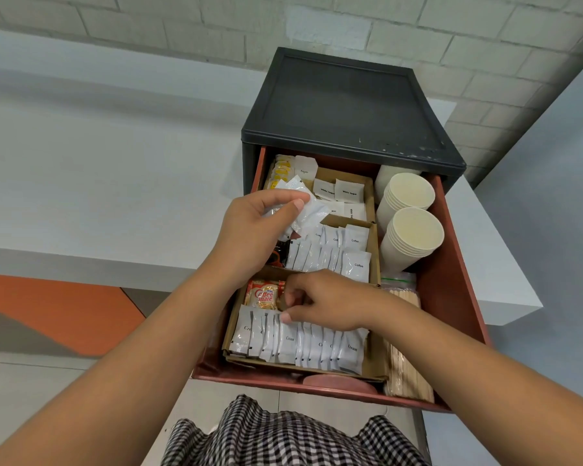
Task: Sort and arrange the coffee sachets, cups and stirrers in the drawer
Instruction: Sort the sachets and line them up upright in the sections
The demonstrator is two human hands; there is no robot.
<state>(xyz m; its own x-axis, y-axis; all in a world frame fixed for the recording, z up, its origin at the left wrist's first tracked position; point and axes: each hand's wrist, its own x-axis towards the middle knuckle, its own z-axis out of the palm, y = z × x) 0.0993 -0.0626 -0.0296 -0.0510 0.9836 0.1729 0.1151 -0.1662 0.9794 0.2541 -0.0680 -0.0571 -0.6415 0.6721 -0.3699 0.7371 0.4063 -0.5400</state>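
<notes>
Sitting on white counter (pixel 81 196) by brick wall (pixel 182 25), drawer (pixel 451 264) open; left hand (pixel 253 237) grips sachets (pixel 308 215), right hand (pixel 330 302) grip unclear

We reach both bare forearms forward over the open drawer (pixel 451 280), the left from beyond its front left corner, the right across its front right corner. Our left hand (pixel 260 227) hovers above the drawer's middle, thumb and fingers pinching a small bunch of white sachets (pixel 312 213). Our right hand (pixel 323 299) sits lower, over the drawer's front section, fingers curled under, thumb pointing down; whether it grips anything we cannot tell.
</notes>
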